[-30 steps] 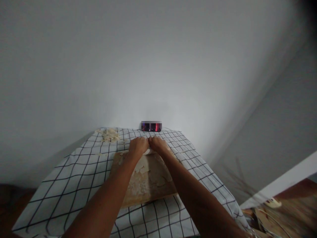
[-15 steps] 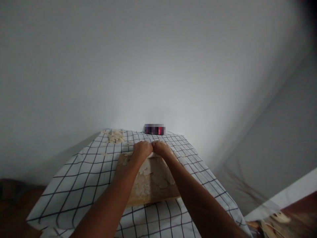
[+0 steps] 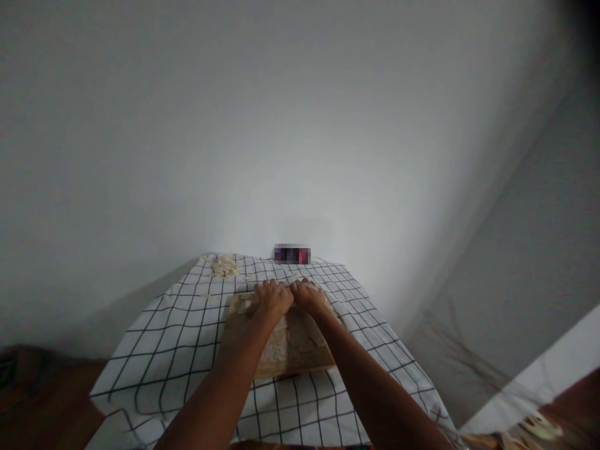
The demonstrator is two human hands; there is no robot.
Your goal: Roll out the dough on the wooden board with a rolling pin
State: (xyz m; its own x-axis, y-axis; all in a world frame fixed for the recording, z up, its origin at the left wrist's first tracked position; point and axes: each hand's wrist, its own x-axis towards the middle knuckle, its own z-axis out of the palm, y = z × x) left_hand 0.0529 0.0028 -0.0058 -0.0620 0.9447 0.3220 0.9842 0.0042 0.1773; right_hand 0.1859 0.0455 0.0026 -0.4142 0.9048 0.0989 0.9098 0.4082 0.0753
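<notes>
Plain grey-white wall (image 3: pixel 281 125) lit brightest at centre; second wall (image 3: pixel 539 250) angled at right; white baseboard (image 3: pixel 539 381) near right; reddish floor (image 3: pixel 42 400) seen near left.

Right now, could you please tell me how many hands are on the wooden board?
2: the left hand and the right hand press side by side at the far end of the board.

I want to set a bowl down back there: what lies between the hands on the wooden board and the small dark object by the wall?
The head view shows only bare checked cloth between the left hand, the right hand and the dark object.
</notes>
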